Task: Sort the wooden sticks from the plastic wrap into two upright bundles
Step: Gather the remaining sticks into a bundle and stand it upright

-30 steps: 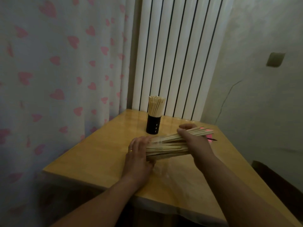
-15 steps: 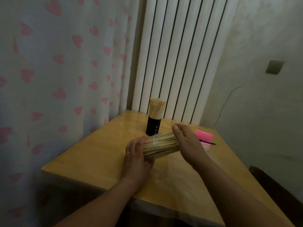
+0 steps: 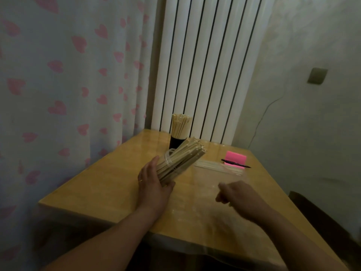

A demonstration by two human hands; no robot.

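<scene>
My left hand (image 3: 153, 184) grips the lower end of a thick bundle of wooden sticks (image 3: 181, 160), which tilts up and away to the right, with a clear band or wrap edge around it. My right hand (image 3: 236, 196) hovers over the table to the right, fingers curled, holding nothing I can see. A few loose sticks (image 3: 218, 167) lie flat on clear plastic wrap (image 3: 213, 184) spread over the table. A second bundle of sticks (image 3: 180, 126) stands upright in a black cup (image 3: 175, 142) at the back.
The wooden table (image 3: 109, 180) sits in a corner. A pink notepad (image 3: 235, 156) with a black pen (image 3: 236, 163) across it lies at the back right. A heart-patterned curtain hangs left, a white radiator stands behind, a dark chair edge is at right.
My right hand let go of the bundle's far end and pulled back toward me. The left hand tilted the bundle from lying flat to pointing up and away. Loose sticks now show near the notepad.
</scene>
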